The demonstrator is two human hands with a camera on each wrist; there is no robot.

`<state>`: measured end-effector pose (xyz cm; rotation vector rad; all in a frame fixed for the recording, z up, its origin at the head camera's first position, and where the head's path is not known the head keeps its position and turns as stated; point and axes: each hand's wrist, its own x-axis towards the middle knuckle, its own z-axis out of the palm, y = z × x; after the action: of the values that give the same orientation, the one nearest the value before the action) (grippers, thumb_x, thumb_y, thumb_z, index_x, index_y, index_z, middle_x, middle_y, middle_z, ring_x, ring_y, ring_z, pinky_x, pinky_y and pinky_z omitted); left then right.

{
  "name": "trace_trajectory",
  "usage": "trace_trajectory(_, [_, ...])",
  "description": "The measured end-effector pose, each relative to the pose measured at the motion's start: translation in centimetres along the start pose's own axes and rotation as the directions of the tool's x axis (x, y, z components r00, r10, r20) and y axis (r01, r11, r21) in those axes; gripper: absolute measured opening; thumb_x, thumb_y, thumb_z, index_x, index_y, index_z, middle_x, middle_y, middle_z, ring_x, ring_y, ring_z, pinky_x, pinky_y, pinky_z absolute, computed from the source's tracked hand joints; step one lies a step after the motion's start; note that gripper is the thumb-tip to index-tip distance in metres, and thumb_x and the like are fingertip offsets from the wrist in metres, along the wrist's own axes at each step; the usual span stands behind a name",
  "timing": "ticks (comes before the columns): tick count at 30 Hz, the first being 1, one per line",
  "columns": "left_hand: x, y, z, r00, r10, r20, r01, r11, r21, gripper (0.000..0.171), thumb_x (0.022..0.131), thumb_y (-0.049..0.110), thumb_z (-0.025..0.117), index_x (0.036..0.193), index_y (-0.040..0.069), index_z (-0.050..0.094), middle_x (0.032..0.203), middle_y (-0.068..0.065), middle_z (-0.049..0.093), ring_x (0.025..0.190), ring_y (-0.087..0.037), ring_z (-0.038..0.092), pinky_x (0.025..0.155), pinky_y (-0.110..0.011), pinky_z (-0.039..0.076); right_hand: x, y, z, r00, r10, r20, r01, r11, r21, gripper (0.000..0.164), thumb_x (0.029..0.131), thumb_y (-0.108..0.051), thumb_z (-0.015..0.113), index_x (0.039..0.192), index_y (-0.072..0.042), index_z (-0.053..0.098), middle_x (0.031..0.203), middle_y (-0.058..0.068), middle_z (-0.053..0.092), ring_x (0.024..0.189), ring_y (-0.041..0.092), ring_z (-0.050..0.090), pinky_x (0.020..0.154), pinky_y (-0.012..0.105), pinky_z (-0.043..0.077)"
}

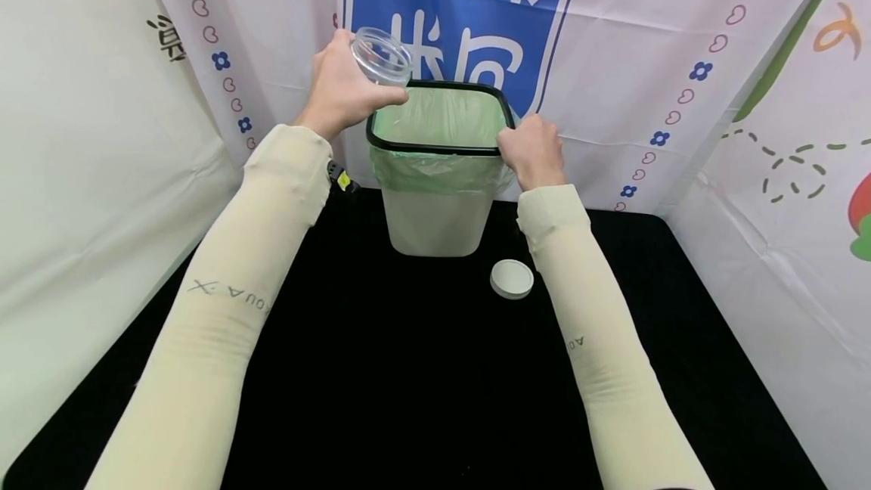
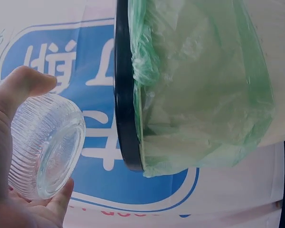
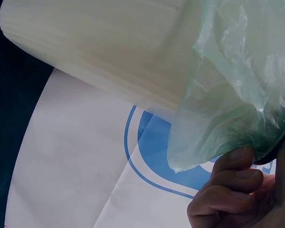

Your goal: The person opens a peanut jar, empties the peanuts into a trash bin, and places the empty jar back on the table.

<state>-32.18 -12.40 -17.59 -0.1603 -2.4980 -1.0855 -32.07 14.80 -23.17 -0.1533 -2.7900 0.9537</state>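
Note:
My left hand (image 1: 345, 89) grips a clear glass jar (image 1: 382, 57) above the left rim of a trash can (image 1: 435, 221). In the left wrist view the ribbed jar (image 2: 47, 147) lies between thumb and fingers, its base facing the camera. The can is pale, with a black rim (image 1: 435, 150) and a green plastic bag (image 1: 442, 169) folded over it. My right hand (image 1: 534, 148) holds the rim's right side, fingers curled over bag and edge. In the right wrist view those fingers (image 3: 232, 190) press against the bag's lower edge. No contents show clearly in the jar.
A white round lid (image 1: 512, 279) lies on the black tabletop (image 1: 408, 369), right of the can and near my right forearm. Behind the can hangs a printed cloth (image 1: 599, 44) with a blue panel. White printed walls (image 1: 782, 248) stand on both sides.

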Motion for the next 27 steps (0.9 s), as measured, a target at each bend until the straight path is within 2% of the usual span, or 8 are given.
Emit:
trace_trajectory(6, [-0.7, 0.4, -0.3, 1.0, -0.01, 0.01, 0.01, 1.0, -0.022, 0.1, 0.071, 0.046, 0.092, 0.151, 0.01, 0.045, 0.147, -0.009, 0.061, 0.127, -0.019, 0.06, 0.108, -0.029, 0.054, 0.0, 0.1, 0.1, 0.999, -0.025, -0.023, 0.024, 1.0, -0.007, 0.017, 0.083, -0.013, 0.044, 0.069, -0.017, 0.035, 0.073, 0.006, 0.034, 0.07, 0.029, 0.041, 0.059, 0.038, 0.039])
trace_trajectory(17, [-1.7, 0.7, -0.7, 0.999, 0.008, 0.039, -0.005, 0.996, -0.084, 0.098, 0.072, 0.046, 0.094, 0.149, 0.01, 0.046, 0.145, -0.009, 0.061, 0.126, -0.02, 0.061, 0.107, -0.03, 0.054, 0.2, 0.0, 0.2, 1.0, -0.012, -0.008, 0.012, 1.0, -0.012, 0.019, 0.085, -0.014, 0.044, 0.07, -0.016, 0.034, 0.073, 0.005, 0.03, 0.069, 0.027, 0.036, 0.058, 0.037, 0.036])
trace_trajectory(27, [-3.0, 1.4, -1.3, 0.996, 0.018, 0.084, -0.009, 0.994, -0.109, 0.1, 0.072, 0.047, 0.095, 0.152, 0.011, 0.045, 0.146, -0.008, 0.059, 0.125, -0.018, 0.06, 0.107, -0.03, 0.054, 0.2, -0.1, 0.1, 1.0, 0.003, -0.005, -0.003, 1.0, -0.024, 0.019, 0.089, -0.016, 0.044, 0.072, -0.017, 0.033, 0.078, 0.006, 0.032, 0.074, 0.03, 0.041, 0.064, 0.039, 0.039])
